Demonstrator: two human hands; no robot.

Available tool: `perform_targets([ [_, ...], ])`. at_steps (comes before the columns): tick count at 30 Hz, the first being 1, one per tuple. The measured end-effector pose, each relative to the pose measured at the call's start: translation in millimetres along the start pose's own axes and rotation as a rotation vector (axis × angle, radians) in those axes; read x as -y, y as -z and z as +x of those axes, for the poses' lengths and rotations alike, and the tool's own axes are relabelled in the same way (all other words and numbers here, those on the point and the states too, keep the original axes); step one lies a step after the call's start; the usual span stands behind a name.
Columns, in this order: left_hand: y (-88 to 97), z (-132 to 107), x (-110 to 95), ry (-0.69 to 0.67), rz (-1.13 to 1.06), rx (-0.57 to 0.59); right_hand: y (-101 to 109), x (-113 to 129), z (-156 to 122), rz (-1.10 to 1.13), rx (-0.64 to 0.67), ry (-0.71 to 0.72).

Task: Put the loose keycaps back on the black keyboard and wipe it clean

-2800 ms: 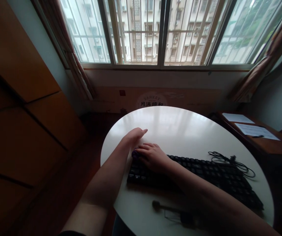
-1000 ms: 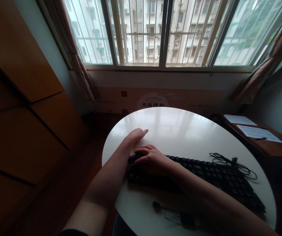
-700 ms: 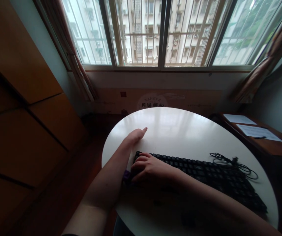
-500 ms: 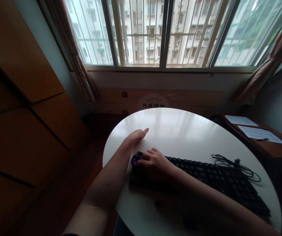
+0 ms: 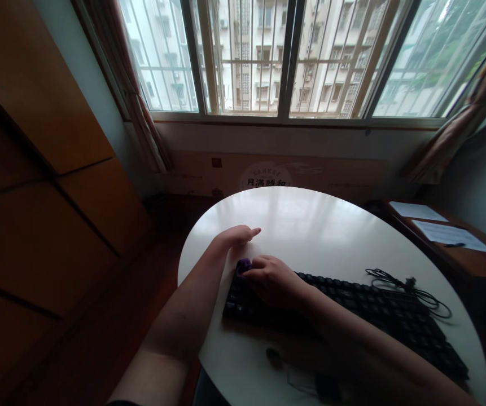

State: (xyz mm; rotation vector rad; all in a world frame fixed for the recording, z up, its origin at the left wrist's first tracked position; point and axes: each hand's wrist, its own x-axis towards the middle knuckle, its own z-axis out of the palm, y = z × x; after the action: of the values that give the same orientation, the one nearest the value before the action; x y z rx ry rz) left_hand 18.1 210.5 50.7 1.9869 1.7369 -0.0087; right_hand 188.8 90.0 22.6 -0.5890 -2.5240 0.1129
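Note:
A black keyboard [image 5: 353,304] lies slantwise on the round white table [image 5: 310,225]. My right hand [image 5: 274,279] rests on the keyboard's left end, fingers curled over a small purple object [image 5: 243,264] pressed against the far left corner keys. My left hand [image 5: 234,237] lies flat on the table just beyond that corner, fingers stretched out and holding nothing. My left forearm runs along the keyboard's left edge.
The keyboard's coiled cable [image 5: 407,285] lies at the right. A small dark tool [image 5: 274,356] sits near the table's front edge. A wooden cabinet [image 5: 35,197] stands to the left, a side desk with papers [image 5: 450,234] to the right, and a cardboard box [image 5: 268,175] under the window.
My right hand slid the purple object down the keyboard's left end toward me, then back up to the far left corner. My left hand stayed flat in place.

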Motion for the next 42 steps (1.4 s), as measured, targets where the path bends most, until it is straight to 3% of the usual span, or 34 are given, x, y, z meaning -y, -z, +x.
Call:
perform_targets([
  [6, -2.5, 1.3, 1.0, 0.029, 0.019, 0.003, 6.8, 10.8, 0.9, 0.156, 0.146, 0.248],
  [10, -2.6, 2.6, 2.8, 0.021, 0.027, 0.012, 5.8, 15.1, 0.9, 0.103, 0.147, 0.288],
  [12, -2.4, 2.8, 3.1, 0.020, 0.037, 0.012, 3.9, 15.8, 0.9, 0.047, 0.125, 0.209],
  [18, -0.4, -0.8, -0.3, -0.016, 0.079, 0.036, -1.3, 11.3, 2.2, -0.204, 0.060, -0.198],
  [23, 1.6, -5.7, -4.3, -0.019, 0.093, 0.045, -3.4, 5.1, 2.4, -0.204, 0.066, -0.318],
  [26, 2.3, -7.6, -5.7, -0.012, 0.092, 0.045, -2.9, 4.2, 1.1, -0.160, 0.068, -0.259],
  [34, 2.8, -9.8, -6.9, 0.012, 0.081, 0.030, 1.4, 10.8, -1.3, 0.177, 0.187, 0.181],
  [38, 3.4, -10.4, -6.7, 0.011, 0.083, 0.037, 9.8, 10.2, 0.0, 0.253, 0.257, 0.217],
  [42, 3.4, -9.5, -5.6, 0.007, 0.090, 0.049, 30.6, 13.7, 2.5, 0.293, 0.378, 0.159],
])
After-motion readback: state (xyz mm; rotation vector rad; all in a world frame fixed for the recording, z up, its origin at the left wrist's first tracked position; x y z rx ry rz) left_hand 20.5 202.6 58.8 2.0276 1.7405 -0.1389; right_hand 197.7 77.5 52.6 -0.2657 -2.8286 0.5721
